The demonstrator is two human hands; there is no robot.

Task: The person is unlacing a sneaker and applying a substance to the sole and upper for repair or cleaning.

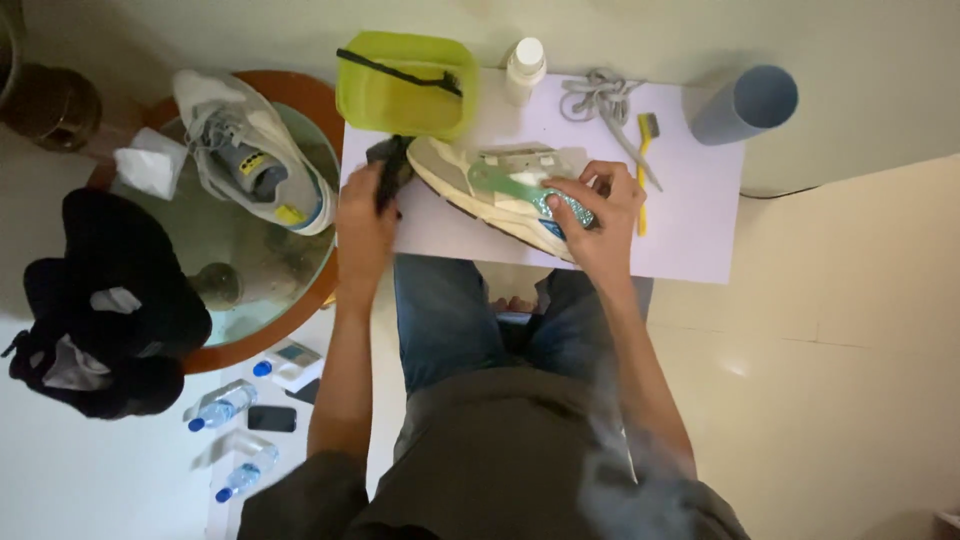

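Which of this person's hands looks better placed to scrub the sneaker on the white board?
Left, probably. The left hand grips a dark brush at one end of the sneaker, while the right hand is pressed on the sneaker, steadying it.

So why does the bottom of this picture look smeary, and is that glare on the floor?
Head view: the torso and the forearm below the right hand are soft and smeared, too close for focus; the shoe and the left hand read clearer. A pale sheen lies on the floor tiles, and the glass tabletop shows dim reflections.
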